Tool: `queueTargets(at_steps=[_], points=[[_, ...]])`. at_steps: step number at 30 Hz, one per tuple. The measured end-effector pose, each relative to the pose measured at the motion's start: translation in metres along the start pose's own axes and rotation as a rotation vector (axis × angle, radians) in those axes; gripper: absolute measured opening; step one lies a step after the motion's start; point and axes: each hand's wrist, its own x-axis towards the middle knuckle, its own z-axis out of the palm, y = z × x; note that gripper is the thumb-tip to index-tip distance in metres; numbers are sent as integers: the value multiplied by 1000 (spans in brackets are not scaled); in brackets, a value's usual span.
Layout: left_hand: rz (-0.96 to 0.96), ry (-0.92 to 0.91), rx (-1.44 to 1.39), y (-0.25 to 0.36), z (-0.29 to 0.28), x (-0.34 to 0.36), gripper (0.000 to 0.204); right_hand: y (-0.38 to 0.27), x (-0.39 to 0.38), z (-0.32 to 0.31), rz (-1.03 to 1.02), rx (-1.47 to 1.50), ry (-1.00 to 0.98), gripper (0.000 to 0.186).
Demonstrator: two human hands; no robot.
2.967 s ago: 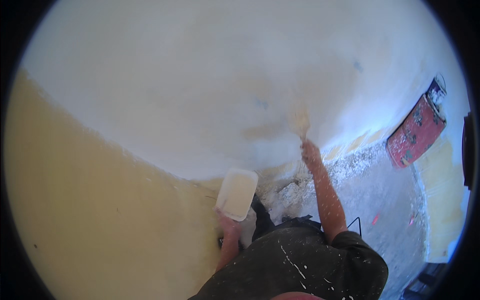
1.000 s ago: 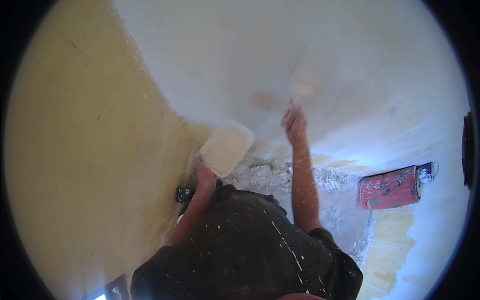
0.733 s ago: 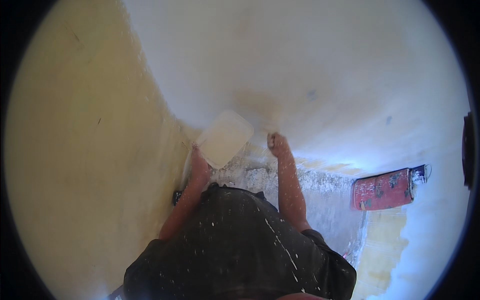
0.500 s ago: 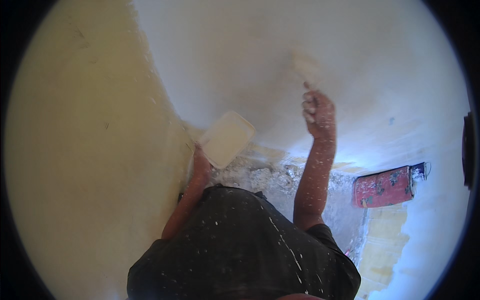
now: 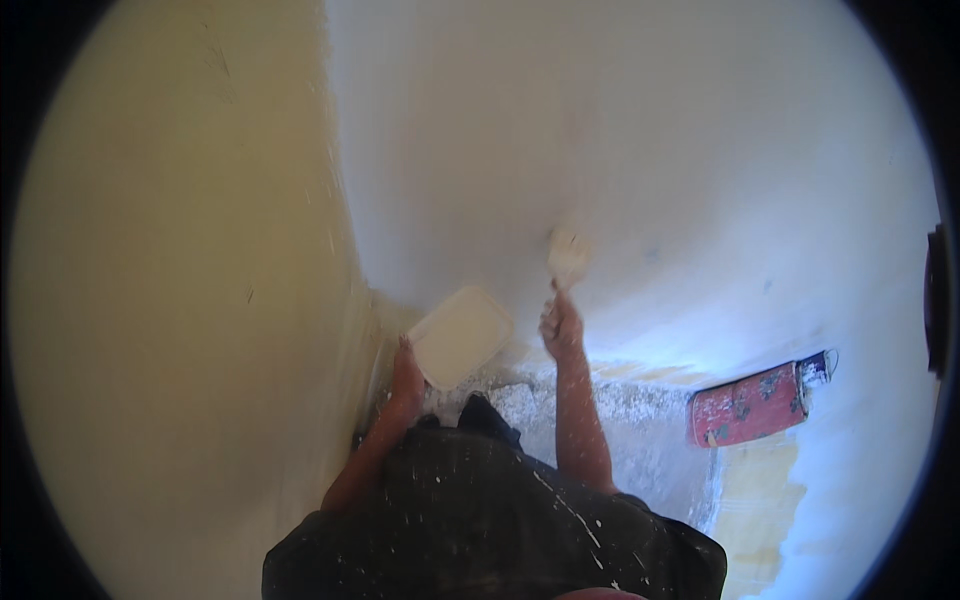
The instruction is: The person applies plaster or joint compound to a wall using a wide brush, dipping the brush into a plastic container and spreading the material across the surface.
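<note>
At the centre of the frame, the right hand (image 5: 562, 328) is clenched round the handle of a paint brush (image 5: 567, 255), bristles up against the white wall (image 5: 640, 150). Just left of it, the left hand (image 5: 407, 375) grips the lower corner of a flat, white rectangular tray (image 5: 461, 335), tilted. Left side: a cream-yellow wall (image 5: 170, 300). Lower right, a red, paint-spattered rectangular can (image 5: 748, 405) lies on the speckled floor (image 5: 650, 440), well apart from both hands.
</note>
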Motion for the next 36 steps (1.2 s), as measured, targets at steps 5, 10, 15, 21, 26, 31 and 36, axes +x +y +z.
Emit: queueTargets(at_steps=[5, 10, 15, 21, 26, 31, 36], points=[[3, -1, 9, 6, 1, -3, 60, 39, 4, -21, 275, -14, 114, 23], [-19, 10, -24, 5, 8, -4, 61, 6, 47, -23, 520, 338, -3, 17], [-31, 11, -15, 8, -4, -1, 63, -131, -6, 133, 292, 427, -303, 27], [-44, 48, 13, 8, -15, -3, 64, -152, -54, 181, -165, -37, -256, 33], [27, 50, 86, -4, -37, -3, 64, -62, -12, 119, -115, -35, -55, 36], [-113, 73, 24, 20, -14, -26, 62, 43, 6, 37, 93, -47, 99, 39], [-50, 45, 73, -16, -47, 4, 62, 104, 13, -26, 185, -211, 35, 25]])
